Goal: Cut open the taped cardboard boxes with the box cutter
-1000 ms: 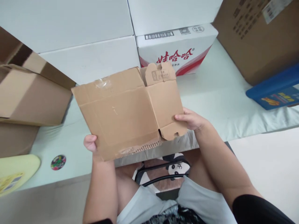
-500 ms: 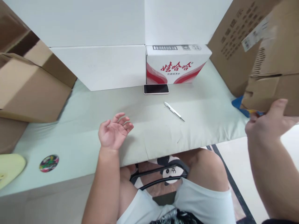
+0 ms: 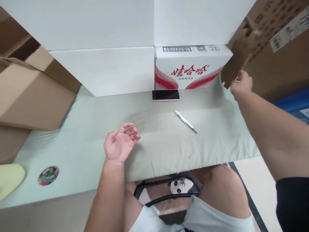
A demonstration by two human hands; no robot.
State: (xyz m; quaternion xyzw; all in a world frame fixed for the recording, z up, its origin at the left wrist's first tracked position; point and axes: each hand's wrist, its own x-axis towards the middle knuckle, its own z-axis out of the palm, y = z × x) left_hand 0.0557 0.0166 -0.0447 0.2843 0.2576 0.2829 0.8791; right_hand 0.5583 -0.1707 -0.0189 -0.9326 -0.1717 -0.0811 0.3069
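My right hand [image 3: 242,84] is closed on the lower edge of a flattened cardboard box [image 3: 235,59], held on edge at the right between the white printed carton [image 3: 190,72] and a large brown box [image 3: 287,67]. The cardboard is smeared by motion, and part of it blends into the brown box behind. Palm up over the tablecloth, my left hand [image 3: 121,143] holds nothing, its fingers loosely curled and apart. A white pen [image 3: 185,121] lies to its right. Against the foot of the white carton rests a phone [image 3: 165,94], dark screen up.
Open brown cardboard boxes [image 3: 33,93] stand at the left. White panels [image 3: 103,69] rise along the back. A round colourful disc [image 3: 48,175] and a pale yellow object [image 3: 11,180] lie front left. Something blue [image 3: 294,100] sits at the right edge.
My left hand let go of the flattened cardboard box and opened. My right hand carried it to the right, then away towards the back right. The phone and pen came into view.
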